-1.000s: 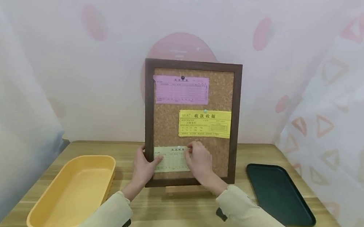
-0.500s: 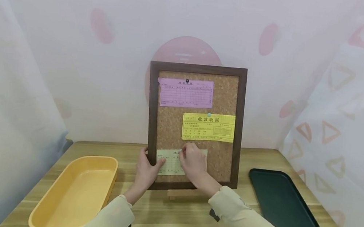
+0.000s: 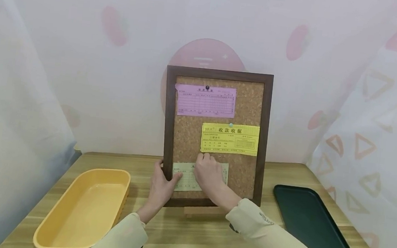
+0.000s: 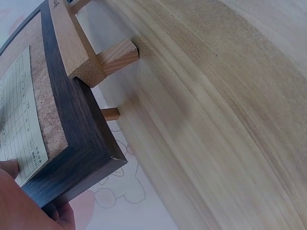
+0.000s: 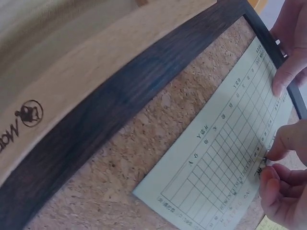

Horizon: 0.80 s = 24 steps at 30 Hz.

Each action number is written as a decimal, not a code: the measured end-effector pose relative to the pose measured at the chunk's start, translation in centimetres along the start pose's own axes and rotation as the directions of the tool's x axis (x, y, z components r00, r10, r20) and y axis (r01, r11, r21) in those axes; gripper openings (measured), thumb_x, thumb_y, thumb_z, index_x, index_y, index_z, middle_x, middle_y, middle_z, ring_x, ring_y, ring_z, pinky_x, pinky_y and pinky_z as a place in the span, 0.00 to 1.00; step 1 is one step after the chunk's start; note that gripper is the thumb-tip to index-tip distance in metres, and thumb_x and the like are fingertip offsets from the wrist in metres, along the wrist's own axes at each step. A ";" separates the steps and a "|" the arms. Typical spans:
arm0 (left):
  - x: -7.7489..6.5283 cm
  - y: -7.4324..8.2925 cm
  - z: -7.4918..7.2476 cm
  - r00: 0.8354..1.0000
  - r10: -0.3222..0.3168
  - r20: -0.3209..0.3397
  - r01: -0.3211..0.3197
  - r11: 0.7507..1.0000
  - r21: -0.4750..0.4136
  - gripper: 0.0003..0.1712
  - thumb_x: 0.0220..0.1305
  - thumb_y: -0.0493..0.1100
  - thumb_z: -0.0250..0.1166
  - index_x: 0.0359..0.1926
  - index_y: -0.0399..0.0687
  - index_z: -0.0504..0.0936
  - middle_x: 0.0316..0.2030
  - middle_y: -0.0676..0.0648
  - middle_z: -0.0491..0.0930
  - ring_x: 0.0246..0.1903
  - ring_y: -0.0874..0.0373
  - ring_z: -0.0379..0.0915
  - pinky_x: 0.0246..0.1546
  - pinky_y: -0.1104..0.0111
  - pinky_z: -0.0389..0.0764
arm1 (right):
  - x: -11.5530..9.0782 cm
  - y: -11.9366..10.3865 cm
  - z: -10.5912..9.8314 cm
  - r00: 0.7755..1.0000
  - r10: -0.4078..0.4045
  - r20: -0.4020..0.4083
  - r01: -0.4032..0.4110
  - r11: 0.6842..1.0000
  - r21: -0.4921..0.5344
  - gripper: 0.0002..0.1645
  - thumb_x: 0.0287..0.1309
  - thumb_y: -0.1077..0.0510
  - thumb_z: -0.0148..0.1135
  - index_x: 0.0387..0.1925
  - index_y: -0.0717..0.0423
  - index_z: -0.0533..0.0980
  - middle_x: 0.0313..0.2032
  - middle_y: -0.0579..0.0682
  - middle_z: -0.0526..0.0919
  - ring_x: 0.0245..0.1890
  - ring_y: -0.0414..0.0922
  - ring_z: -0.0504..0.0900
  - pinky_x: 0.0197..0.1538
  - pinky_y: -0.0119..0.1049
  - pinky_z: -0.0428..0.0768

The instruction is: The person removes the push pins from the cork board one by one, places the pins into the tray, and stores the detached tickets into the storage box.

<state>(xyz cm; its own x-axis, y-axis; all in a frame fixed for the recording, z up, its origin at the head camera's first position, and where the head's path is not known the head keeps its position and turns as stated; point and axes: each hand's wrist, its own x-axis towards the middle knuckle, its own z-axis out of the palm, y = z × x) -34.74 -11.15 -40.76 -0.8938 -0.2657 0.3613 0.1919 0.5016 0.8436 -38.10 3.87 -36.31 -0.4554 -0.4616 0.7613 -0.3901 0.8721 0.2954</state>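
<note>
The pale green slip (image 3: pixel 188 177) is seen low on a cork board (image 3: pixel 241 176), toward its left side, laid against the cork just inside the dark brown frame (image 3: pixel 262 146). The lower left part of the frame is gripped by the left hand (image 3: pixel 161 187), its thumb laid over the front onto the slip's left part and its fingers wrapped behind. The right hand (image 3: pixel 209 177) is held at the slip's upper edge with its fingers curled in; in the right wrist view, thumb and forefinger are brought nearly together over the printed heading, but whether anything is held between them cannot be told. Higher on the cork, a yellow slip (image 3: pixel 229 141) is fastened by a light blue pin (image 3: pixel 231 125), and above it a purple slip (image 3: pixel 205 102) by a black pin (image 3: pixel 207 87). The board is supported by a pale wooden stand (image 4: pixel 74 43) on the wood-grained table (image 3: pixel 201 244). A yellow tray (image 3: pixel 86 205) is placed to the left of the board and a dark green tray (image 3: pixel 312 223) to the right.
</note>
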 end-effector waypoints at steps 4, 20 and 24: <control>0.1 0.1 0.2 1.000 -0.001 -0.009 0.001 1.000 0.014 0.40 0.59 0.48 0.66 0.64 0.37 0.55 0.47 0.35 0.75 0.41 0.45 0.76 0.37 0.57 0.75 | 0.1 0.0 0.0 1.000 -0.005 0.018 0.006 0.999 -0.036 0.13 0.50 0.60 0.65 0.17 0.56 0.71 0.15 0.47 0.73 0.11 0.35 0.62 0.11 0.26 0.62; 0.1 0.1 0.0 1.000 0.022 0.001 -0.022 1.000 0.003 0.40 0.60 0.47 0.66 0.64 0.37 0.55 0.44 0.35 0.75 0.37 0.47 0.76 0.34 0.61 0.76 | 0.2 -0.8 -0.3 0.992 -0.025 0.120 0.045 0.985 -0.168 0.10 0.57 0.58 0.64 0.24 0.54 0.73 0.21 0.49 0.75 0.17 0.38 0.71 0.13 0.25 0.66; -0.1 -0.2 -0.3 1.000 0.015 0.009 -0.015 1.000 -0.005 0.41 0.60 0.48 0.66 0.64 0.37 0.54 0.45 0.35 0.74 0.38 0.46 0.76 0.36 0.61 0.75 | 0.1 -1.3 -0.5 0.989 -0.047 0.140 0.073 0.980 -0.186 0.07 0.55 0.57 0.65 0.27 0.54 0.76 0.21 0.48 0.75 0.17 0.38 0.71 0.14 0.24 0.67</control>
<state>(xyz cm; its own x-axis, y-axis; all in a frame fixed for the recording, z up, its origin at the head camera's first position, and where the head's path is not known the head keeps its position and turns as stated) -34.61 -11.48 -40.83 -0.8946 -0.2505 0.3702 0.2073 0.5012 0.8401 -37.24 2.75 -36.33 -0.5437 -0.5203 0.6585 -0.2669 0.8511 0.4521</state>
